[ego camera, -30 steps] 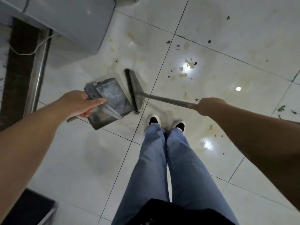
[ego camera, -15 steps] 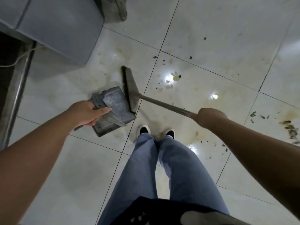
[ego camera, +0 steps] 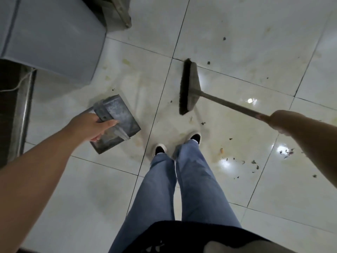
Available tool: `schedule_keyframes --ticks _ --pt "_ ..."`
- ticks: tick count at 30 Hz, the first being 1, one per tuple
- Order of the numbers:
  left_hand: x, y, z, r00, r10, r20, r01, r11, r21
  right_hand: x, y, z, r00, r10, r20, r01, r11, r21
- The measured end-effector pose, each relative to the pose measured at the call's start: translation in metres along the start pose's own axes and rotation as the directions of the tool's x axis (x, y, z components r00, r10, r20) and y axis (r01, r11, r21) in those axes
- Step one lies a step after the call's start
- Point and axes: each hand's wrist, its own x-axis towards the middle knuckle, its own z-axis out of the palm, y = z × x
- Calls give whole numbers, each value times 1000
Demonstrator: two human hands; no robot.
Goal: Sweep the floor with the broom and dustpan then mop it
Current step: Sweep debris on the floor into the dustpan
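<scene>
Head view looks down on glossy pale tiles [ego camera: 237, 33] crossed by dark grout lines, smeared yellowish and dotted with dark debris [ego camera: 286, 152] off to your right; a grey cabinet [ego camera: 54, 33] stands at upper left. Half a second ago the broom head sat right against the dustpan's edge; now the two are well apart, the broom having swung rightward across the grout line. Your left hand [ego camera: 91, 126] reaches forward, fingers curled round the metal dustpan [ego camera: 118, 114], which hangs tilted above the floor ahead of your shoes [ego camera: 160, 149]. Your right hand [ego camera: 279, 119] grips the broom [ego camera: 188, 88] by its handle, arm stretched out.
</scene>
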Motion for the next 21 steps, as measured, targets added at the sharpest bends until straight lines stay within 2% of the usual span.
schedule_keyframes --ticks 3,7,9,13,15,17,21 --pt "1 14 -5 1000 -13 -23 10 994 -112 -7 31 -12 999 39 -37 -35 995 92" --pt "1 31 -19 997 14 -81 -27 988 -151 -16 41 -19 1000 31 -3 -30 986 164" --pt "5 42 -29 996 27 -90 -47 974 -221 -16 21 -24 1000 -27 -9 28 990 139" --pt "7 62 -49 988 58 -143 -92 966 -241 -15 -52 -37 982 -186 -42 189 979 75" --pt "7 69 -57 988 77 -136 -102 978 -183 -14 -77 -33 975 -221 -16 222 975 33" --pt "10 72 -64 989 99 -110 -105 993 -56 -12 -89 -24 974 -227 6 227 974 -1" --pt "17 67 -73 991 114 -75 -109 992 67 -11 -74 -16 983 -185 18 186 979 -87"
